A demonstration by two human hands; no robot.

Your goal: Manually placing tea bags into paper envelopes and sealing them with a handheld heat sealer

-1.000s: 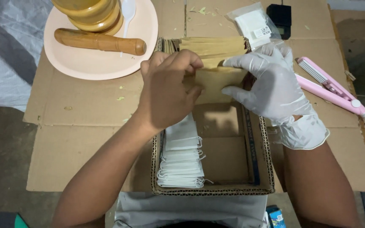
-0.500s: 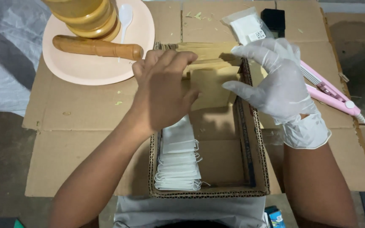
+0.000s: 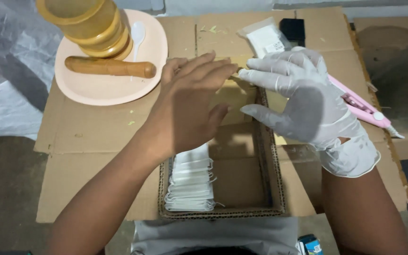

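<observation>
Hands over cardboard box (image 3: 223, 208): bare left hand (image 3: 190, 108) and gloved right hand (image 3: 308, 104) both spread, fingertips meeting at tan envelopes (image 3: 232, 94); best kept squared, grip light.

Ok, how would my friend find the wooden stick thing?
Look at the round peach plate at the top left of the flattened cardboard. The wooden pestle lies across it, below the wooden mortar. Unlike the white plastic spoon beside it, it is brown, thick and rounded.
</observation>
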